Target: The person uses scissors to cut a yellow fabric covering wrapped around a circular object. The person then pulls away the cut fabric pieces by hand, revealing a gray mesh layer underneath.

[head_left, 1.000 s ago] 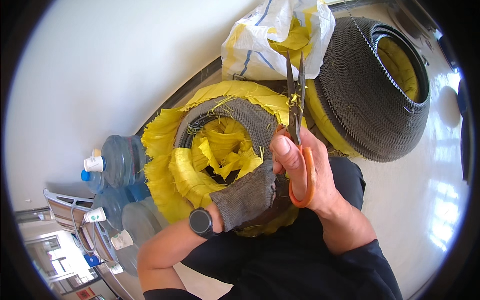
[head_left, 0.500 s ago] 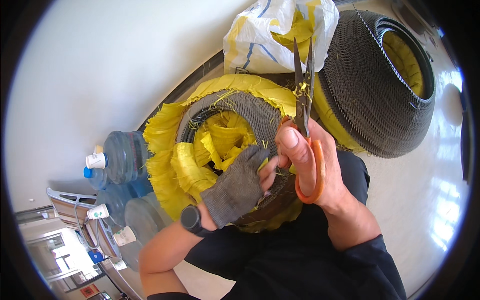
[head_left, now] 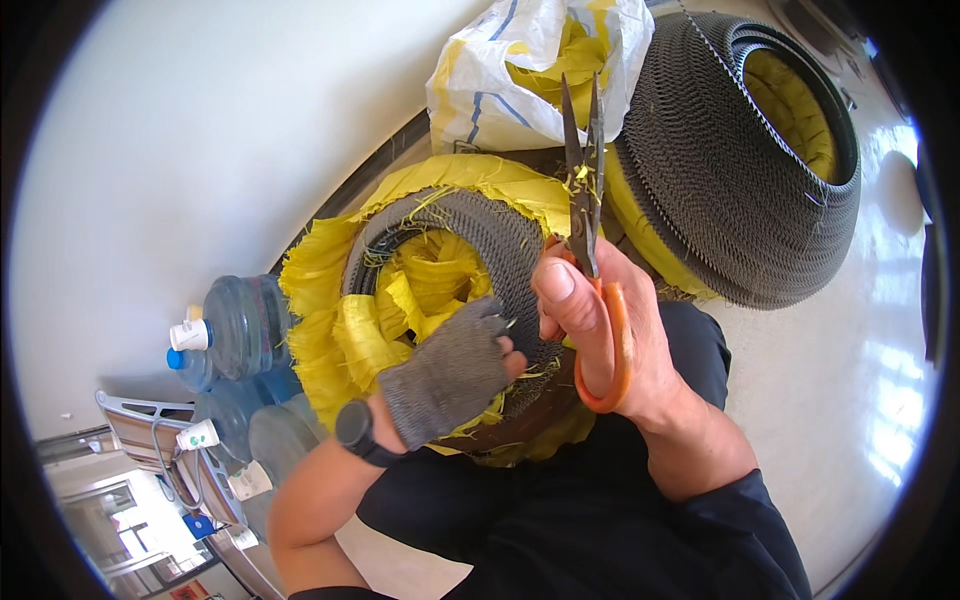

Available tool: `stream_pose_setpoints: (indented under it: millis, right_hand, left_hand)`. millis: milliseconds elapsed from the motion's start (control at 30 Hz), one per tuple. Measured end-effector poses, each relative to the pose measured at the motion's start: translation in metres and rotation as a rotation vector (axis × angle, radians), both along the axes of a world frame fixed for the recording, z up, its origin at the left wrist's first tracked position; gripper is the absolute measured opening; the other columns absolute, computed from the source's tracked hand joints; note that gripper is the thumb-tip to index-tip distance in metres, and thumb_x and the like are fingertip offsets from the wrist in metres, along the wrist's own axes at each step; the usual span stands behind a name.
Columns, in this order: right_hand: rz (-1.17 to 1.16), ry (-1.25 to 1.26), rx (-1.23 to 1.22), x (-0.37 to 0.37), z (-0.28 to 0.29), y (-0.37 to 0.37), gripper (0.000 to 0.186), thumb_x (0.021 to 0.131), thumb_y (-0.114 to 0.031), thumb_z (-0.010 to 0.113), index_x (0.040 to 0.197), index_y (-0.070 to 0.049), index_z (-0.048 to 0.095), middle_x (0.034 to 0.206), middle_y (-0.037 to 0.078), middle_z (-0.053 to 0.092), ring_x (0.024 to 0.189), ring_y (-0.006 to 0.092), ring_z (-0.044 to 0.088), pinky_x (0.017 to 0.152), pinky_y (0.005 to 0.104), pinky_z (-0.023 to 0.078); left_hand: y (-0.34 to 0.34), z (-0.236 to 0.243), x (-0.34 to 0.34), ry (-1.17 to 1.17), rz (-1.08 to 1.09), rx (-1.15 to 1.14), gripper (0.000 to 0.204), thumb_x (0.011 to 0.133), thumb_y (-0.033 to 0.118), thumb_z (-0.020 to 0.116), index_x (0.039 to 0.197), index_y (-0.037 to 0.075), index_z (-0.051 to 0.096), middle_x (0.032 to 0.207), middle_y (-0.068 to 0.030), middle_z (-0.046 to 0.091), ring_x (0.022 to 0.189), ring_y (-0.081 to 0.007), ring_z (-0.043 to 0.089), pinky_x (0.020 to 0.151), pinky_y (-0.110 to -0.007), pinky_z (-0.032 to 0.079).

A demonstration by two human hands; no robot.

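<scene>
The right hand (head_left: 655, 345) is wrapped round a pair of scissors (head_left: 583, 225), its thumb through an orange handle (head_left: 622, 350); the narrow blades stand slightly parted, tips pointing away from the person, with small yellow scraps (head_left: 580, 178) caught on them. The left hand (head_left: 455, 365), in a grey fingerless glove (head_left: 430, 395), is bent over the near side of a ring-shaped coil (head_left: 515, 235), its fingers partly curled; whether they grip anything cannot be told. A dark watch (head_left: 354, 426) sits on that wrist. The coil, of dark ridged strip, lies in front of the person, just left of the scissors. Torn yellow cloth (head_left: 315, 275) spreads around its outside, a yellow wrapping (head_left: 362, 335) covers part of its left side, and crumpled yellow strips (head_left: 430, 270) fill its middle. Beyond it, near the wall (head_left: 200, 150), a white bag (head_left: 480, 85) with blue and yellow stripes holds more yellow cloth. To the right is a larger dark coil (head_left: 720, 170) with yellow lining (head_left: 790, 110) in its opening, on the pale, shiny floor (head_left: 820, 400). To the left are clear blue water bottles (head_left: 245, 325) beside a metal-framed piece of furniture (head_left: 150, 405).
</scene>
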State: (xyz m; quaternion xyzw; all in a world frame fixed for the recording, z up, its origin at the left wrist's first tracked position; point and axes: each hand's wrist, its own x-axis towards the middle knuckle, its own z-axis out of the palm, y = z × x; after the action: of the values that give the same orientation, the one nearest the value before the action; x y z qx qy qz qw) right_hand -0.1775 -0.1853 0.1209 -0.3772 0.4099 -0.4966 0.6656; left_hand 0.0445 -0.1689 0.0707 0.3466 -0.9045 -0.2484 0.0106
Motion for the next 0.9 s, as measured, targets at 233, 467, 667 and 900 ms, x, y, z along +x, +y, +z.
stream_pose_setpoints:
  millis: [233,467,667,900]
  right_hand:
    - [0.035,0.106,-0.059,-0.004,-0.001,-0.001,0.044,0.098,-0.043,0.069,0.09,-0.002,0.055,0.074,-0.003,0.05,0.069,0.0052,0.045,0.059,0.0235,0.04]
    - [0.027,0.176,-0.06,0.004,-0.005,-0.001,0.047,0.097,-0.045,0.069,0.087,-0.002,0.056,0.071,-0.002,0.049,0.068,0.0055,0.044,0.059,0.0245,0.039]
    - [0.043,0.223,-0.06,0.009,-0.008,-0.003,0.047,0.097,-0.046,0.069,0.087,-0.002,0.057,0.07,-0.003,0.049,0.067,0.0056,0.044,0.058,0.0247,0.039]
    - [0.043,0.236,-0.077,0.008,-0.012,-0.007,0.045,0.097,-0.044,0.07,0.087,-0.002,0.057,0.068,-0.003,0.049,0.066,0.0054,0.043,0.057,0.0246,0.038]
  left_hand:
    - [0.013,0.023,0.03,-0.244,-0.118,-0.114,0.055,0.079,0.051,0.074,0.106,0.004,0.067,0.08,-0.0114,0.058,0.088,-0.0345,0.06,0.106,-0.054,0.042]
    - [0.029,0.008,0.031,-0.435,-0.215,-0.14,0.016,0.086,0.021,0.064,0.097,0.01,0.068,0.081,-0.0073,0.058,0.087,-0.0281,0.062,0.104,-0.048,0.046]
    - [0.027,0.014,0.038,-0.315,-0.223,-0.054,0.006,0.082,0.017,0.063,0.084,0.012,0.065,0.082,-0.0075,0.059,0.089,-0.0292,0.062,0.098,-0.045,0.048]
    - [-0.023,-0.005,0.082,-0.02,0.129,0.02,0.003,0.078,0.01,0.066,0.08,0.008,0.065,0.089,-0.0113,0.065,0.093,-0.0344,0.063,0.092,-0.042,0.05]
